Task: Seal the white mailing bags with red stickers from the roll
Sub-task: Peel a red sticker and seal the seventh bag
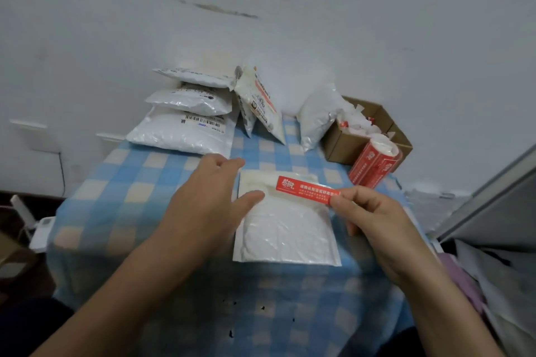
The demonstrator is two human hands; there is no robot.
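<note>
The white mailing bag (287,229) lies flat between the hands — soft, light, probably slippery, so pin it down. The left hand (208,197), fingers straight, touches its left edge. Beyond the right hand (374,220) stands the roll (374,165); that hand pinches the red sticker (307,190) by its right end — flimsy, tacky, best held endwise

My right hand (374,220) covers the red sticker's (304,189) right end, and I cannot read its small print; my left hand (208,200) hides part of the white bag's (287,235) left edge
</note>
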